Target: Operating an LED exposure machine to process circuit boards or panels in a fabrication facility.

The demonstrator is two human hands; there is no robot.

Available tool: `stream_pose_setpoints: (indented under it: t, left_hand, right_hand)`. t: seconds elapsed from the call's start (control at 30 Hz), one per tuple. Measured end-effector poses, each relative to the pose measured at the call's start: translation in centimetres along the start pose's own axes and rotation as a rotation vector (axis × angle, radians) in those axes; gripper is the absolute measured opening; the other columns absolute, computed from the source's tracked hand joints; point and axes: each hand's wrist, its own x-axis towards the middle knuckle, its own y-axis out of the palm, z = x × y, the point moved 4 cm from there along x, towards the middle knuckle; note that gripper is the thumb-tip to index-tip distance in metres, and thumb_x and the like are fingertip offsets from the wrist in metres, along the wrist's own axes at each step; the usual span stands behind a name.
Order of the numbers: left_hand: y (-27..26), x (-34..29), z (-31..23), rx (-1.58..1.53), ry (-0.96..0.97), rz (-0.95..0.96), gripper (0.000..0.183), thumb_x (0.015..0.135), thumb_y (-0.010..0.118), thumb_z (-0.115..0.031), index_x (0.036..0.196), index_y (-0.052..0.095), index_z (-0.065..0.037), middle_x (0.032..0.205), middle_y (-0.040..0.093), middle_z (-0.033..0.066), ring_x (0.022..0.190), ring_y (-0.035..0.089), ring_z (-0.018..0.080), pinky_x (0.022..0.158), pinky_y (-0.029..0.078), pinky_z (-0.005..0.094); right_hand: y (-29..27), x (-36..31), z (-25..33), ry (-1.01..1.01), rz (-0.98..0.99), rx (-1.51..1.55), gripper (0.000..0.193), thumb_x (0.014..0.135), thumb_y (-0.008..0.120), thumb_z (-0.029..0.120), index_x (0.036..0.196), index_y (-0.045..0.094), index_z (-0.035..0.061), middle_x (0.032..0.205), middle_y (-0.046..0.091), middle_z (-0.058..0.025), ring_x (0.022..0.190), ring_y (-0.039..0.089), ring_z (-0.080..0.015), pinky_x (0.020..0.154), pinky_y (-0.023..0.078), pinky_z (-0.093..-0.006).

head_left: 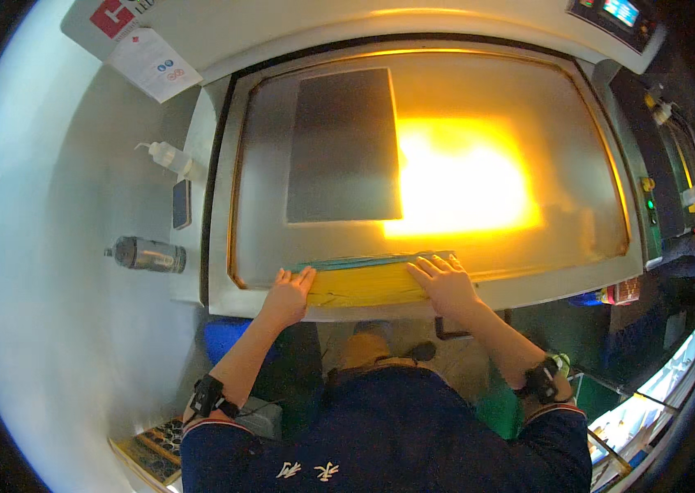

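Note:
A yellow stack of what look like thin sheets (368, 284), with a teal strip along its far side, lies across the front edge of a framed machine bed (265, 255). My left hand (288, 297) grips its left end, fingers together. At the right end my right hand (444, 284) grips the stack, fingertips apart over its far edge; its thumb is hidden. Beyond the stack, a dark rectangular panel (343, 144) lies flat on the bed. Bright yellow light glares on the bed right of that panel.
Left of the bed are a white squeeze bottle (168, 156), a phone (182, 205) and a dark drinking bottle (148, 254). A raised metal rim (235, 214) runs round the bed. A control screen (621, 11) sits at the upper right, a green-lit switch box (651, 209) below it.

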Motion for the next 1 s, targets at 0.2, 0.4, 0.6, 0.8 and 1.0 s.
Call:
stream_pose_setpoints:
  t: [0.2, 0.4, 0.6, 0.8, 1.0]
  left_hand:
    - [-5.2, 18.6, 14.8, -0.371, -0.035, -0.031, 0.063, 0.080, 0.055, 0.001, 0.140, 0.042, -0.015, 0.126, 0.057, 0.0168, 0.115, 0.054, 0.0397, 0.100, 0.043, 0.0476]
    - [-10.0, 38.1, 26.3, -0.353, -0.012, -0.116, 0.065, 0.079, 0.055, 0.003, 0.138, 0.044, -0.022, 0.118, 0.061, 0.0200, 0.107, 0.060, 0.0356, 0.092, 0.049, 0.0470]
    - [-13.8, 50.8, 32.5, -0.271, -0.187, -0.266, 0.065, 0.079, 0.056, 0.001, 0.138, 0.043, -0.023, 0.112, 0.064, 0.0195, 0.105, 0.061, 0.0362, 0.090, 0.051, 0.0463]
    - [-10.1, 51.6, 32.5, -0.169, -0.106, -0.257, 0.059, 0.081, 0.053, -0.001, 0.138, 0.042, -0.012, 0.118, 0.061, 0.0183, 0.104, 0.060, 0.0388, 0.089, 0.049, 0.0487]
    - [-6.9, 31.0, 19.9, -0.260, 0.071, -0.086, 0.073, 0.075, 0.055, 0.003, 0.143, 0.034, -0.012, 0.130, 0.048, 0.0289, 0.117, 0.048, 0.0435, 0.102, 0.038, 0.0510]
  right_hand:
    - [0.2, 20.6, -9.5, -0.023, -0.066, 0.037, 0.059, 0.075, 0.055, 0.003, 0.133, 0.049, 0.0137, 0.131, 0.053, -0.0105, 0.122, 0.048, -0.0274, 0.101, 0.038, -0.0471]
    - [-2.6, 40.6, -19.6, -0.017, -0.194, -0.234, 0.059, 0.084, 0.053, 0.010, 0.139, 0.042, 0.0274, 0.135, 0.052, -0.0062, 0.117, 0.055, -0.0329, 0.095, 0.048, -0.0436]
    - [-4.2, 55.2, -29.0, 0.155, 0.018, -0.225, 0.067, 0.077, 0.060, 0.003, 0.139, 0.043, 0.0189, 0.142, 0.045, -0.0060, 0.128, 0.045, -0.0274, 0.106, 0.039, -0.0376]
    - [0.4, 53.6, -30.4, 0.183, -0.096, -0.342, 0.066, 0.077, 0.060, 0.009, 0.139, 0.043, 0.0225, 0.140, 0.048, -0.0077, 0.123, 0.051, -0.0305, 0.099, 0.045, -0.0455]
    - [-0.9, 30.7, -16.0, 0.022, -0.100, -0.290, 0.077, 0.063, 0.076, 0.020, 0.134, 0.046, 0.0162, 0.133, 0.050, -0.0108, 0.120, 0.048, -0.0281, 0.100, 0.037, -0.0468]
